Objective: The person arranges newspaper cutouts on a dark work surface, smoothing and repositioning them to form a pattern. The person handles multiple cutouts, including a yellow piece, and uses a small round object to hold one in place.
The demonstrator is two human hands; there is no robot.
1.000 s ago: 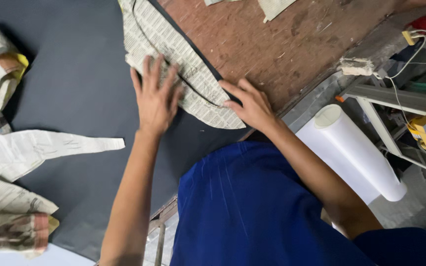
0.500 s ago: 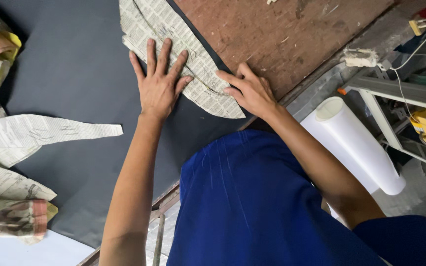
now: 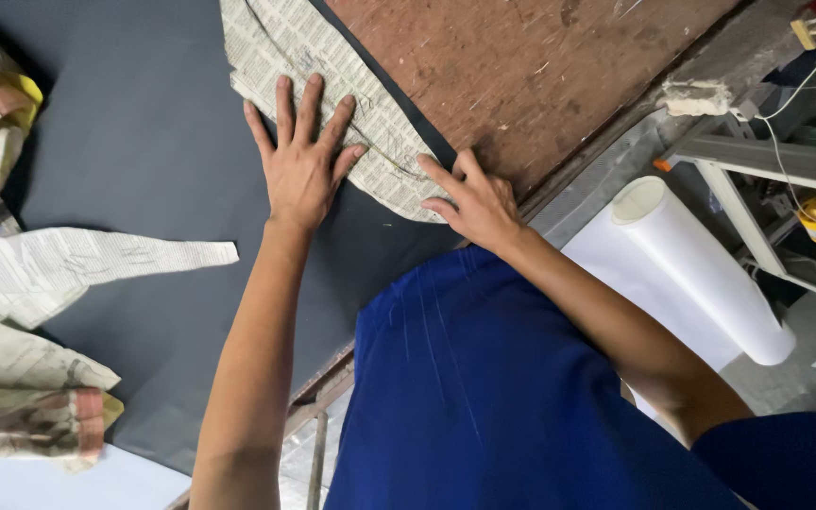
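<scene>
A curved newspaper pattern piece lies on dark grey fabric spread over a brown wooden table. My left hand presses flat on the pattern's lower part, fingers spread. My right hand rests its fingertips on the pattern's near tip, by the fabric's edge; whether the fingers pinch something small I cannot tell.
More newspaper pattern pieces lie at the left, with folded ones below. A white roll leans beside the table at the right. A metal frame and wires stand beyond it.
Both hands have shifted slightly along the pattern piece. My left hand now lies flatter on the paper and the fabric edge.
</scene>
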